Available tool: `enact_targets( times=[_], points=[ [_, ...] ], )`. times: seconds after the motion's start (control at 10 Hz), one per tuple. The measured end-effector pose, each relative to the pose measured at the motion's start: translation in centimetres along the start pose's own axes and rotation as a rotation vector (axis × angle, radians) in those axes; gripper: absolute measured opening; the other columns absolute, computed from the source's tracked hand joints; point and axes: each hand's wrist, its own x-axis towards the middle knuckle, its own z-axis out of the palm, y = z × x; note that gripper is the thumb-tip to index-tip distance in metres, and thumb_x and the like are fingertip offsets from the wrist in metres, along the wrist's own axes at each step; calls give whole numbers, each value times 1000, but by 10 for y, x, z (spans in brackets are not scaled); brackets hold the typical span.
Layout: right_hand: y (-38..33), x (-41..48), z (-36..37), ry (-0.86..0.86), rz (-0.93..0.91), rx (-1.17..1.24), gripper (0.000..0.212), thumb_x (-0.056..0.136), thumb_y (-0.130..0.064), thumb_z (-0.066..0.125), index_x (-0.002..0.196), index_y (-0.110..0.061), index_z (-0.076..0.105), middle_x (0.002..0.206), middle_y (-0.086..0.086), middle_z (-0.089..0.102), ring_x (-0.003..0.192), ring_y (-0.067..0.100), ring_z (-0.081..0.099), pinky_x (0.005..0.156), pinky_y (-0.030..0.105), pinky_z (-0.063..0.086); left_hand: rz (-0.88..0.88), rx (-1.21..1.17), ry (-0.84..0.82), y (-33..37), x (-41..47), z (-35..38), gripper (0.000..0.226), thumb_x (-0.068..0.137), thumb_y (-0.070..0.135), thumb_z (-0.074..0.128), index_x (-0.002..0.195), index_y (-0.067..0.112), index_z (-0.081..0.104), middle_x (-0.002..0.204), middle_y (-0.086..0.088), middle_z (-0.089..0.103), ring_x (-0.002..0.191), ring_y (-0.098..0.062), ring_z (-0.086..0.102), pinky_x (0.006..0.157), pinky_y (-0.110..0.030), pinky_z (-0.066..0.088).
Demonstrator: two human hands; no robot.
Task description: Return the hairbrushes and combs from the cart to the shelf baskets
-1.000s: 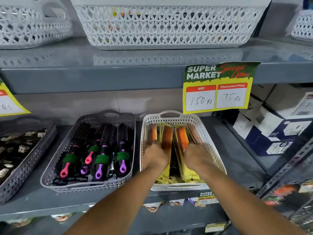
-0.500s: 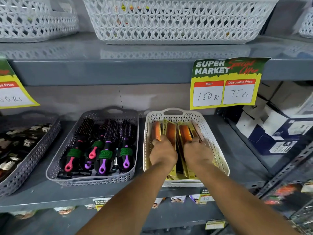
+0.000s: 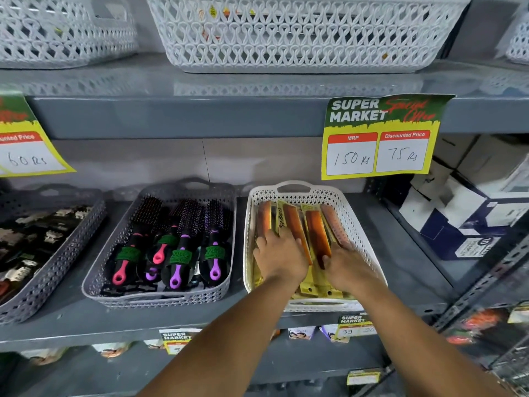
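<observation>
Both hands flat on combs in white basket.

Head view: near ends of combs [image 3: 297,227] hidden under hands; print on their yellow cards too blurred to read; left-hand sign [image 3: 25,138] cut off by frame edge. Lying in white basket [image 3: 363,224] on middle shelf, long axes running front to back, fanned slightly apart at far ends. Brushes [image 3: 183,239] in grey basket [image 3: 94,270] just beside, handles toward viewer, bristle heads pointing back. Left hand [image 3: 279,257] palm down, fingers spread over left combs, gripping nothing; right hand [image 3: 347,266] likewise pressing right-side combs, fingers extended. Forearms reaching in from below.
</observation>
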Motion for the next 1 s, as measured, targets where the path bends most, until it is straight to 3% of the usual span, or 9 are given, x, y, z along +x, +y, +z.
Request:
enact_targets(
  times=[0.1,0.2,0.4,0.5,0.6,0.8,0.9,1.0],
  points=[
    [2,0,2,2,-24,-14,51,96,-37,37,140,-12,36,152,15,35,138,35,31,109,47,35,-14,26,-180,-6,3,2,59,93,45,38,142,14,33,152,-22,28,137,-44,26,108,-54,27],
    [4,-1,5,26,-39,-32,48,96,-35,37,138,-11,39,154,13,32,138,36,31,108,48,36,-82,-61,-368,-13,5,8,66,97,46,27,152,14,6,162,-19,-1,147,-41,3,115,-52,18],
    [3,-4,9,109,-93,-96,39,95,-33,39,129,-14,49,148,7,41,127,34,45,103,48,40,7,11,-368,-14,6,11,64,100,41,20,151,7,2,162,-16,-2,149,-32,-1,117,-47,13],
    [4,-5,9,122,-93,-111,39,96,-31,38,128,-12,50,143,11,48,126,36,43,100,46,43,39,39,-367,-16,6,9,64,100,42,18,151,7,4,162,-15,1,149,-32,2,117,-48,15],
    [5,-5,10,89,-106,-130,42,98,-32,33,134,-13,45,151,10,36,134,34,35,107,46,36,65,46,-380,-19,6,8,63,100,42,18,152,9,5,163,-15,2,149,-32,3,117,-47,14],
    [1,-6,7,50,-118,-200,44,98,-30,30,136,-12,42,153,11,31,137,33,32,109,46,34,68,71,-448,-23,7,3,63,100,44,17,152,11,1,163,-13,-4,149,-30,-2,118,-45,12],
    [-6,-12,-4,61,-77,-152,49,98,-31,29,145,-16,31,158,9,24,141,32,27,112,48,29,72,35,-394,-20,7,-8,63,99,44,17,152,13,5,163,-14,0,149,-31,-2,118,-46,10],
    [-13,-27,-13,278,-138,-56,59,97,-37,29,152,-26,9,154,6,32,139,28,33,112,43,31,246,28,-148,-17,-3,-30,63,99,43,18,152,9,11,163,-15,2,149,-30,-4,121,-44,6]
  ],
)
